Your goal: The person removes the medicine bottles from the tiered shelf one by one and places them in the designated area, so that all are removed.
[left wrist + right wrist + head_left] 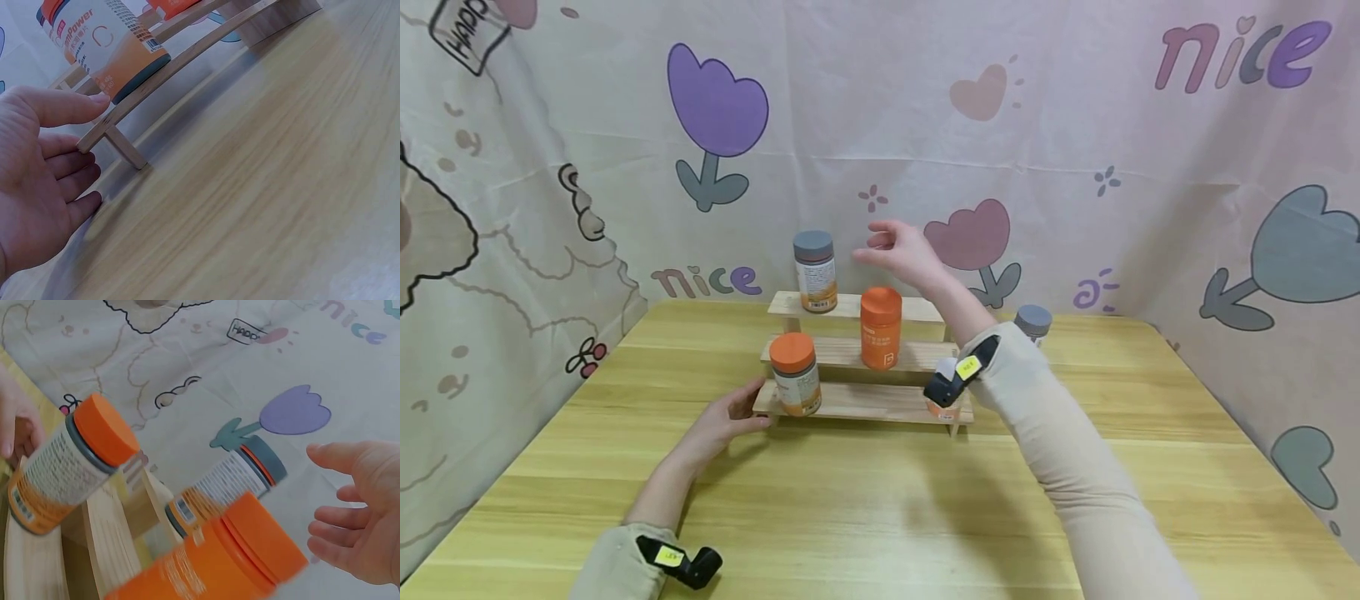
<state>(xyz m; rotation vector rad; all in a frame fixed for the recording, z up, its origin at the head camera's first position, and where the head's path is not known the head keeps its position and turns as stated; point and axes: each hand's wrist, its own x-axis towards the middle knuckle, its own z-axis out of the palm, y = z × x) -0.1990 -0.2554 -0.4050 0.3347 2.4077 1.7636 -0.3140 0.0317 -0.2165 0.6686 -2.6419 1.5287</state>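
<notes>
A three-tier wooden rack (865,402) stands on the table. My left hand (722,427) is at the left end of its lowest tier; in the left wrist view the thumb and fingers lie about the tier's end, though a firm grip does not show. On that tier stands a white-and-orange bottle with an orange lid (796,375). An all-orange bottle (880,329) stands on the middle tier, and a grey-lidded bottle (816,272) on the top tier at left. My right hand (901,252) hovers right of the grey-lidded bottle, fingers apart, holding nothing.
A small white-topped container (943,412) on the lowest tier at right is partly hidden by my right wrist camera. Another grey-lidded bottle (1033,321) stands behind my right sleeve. A patterned cloth (865,108) hangs behind the wooden table (865,517).
</notes>
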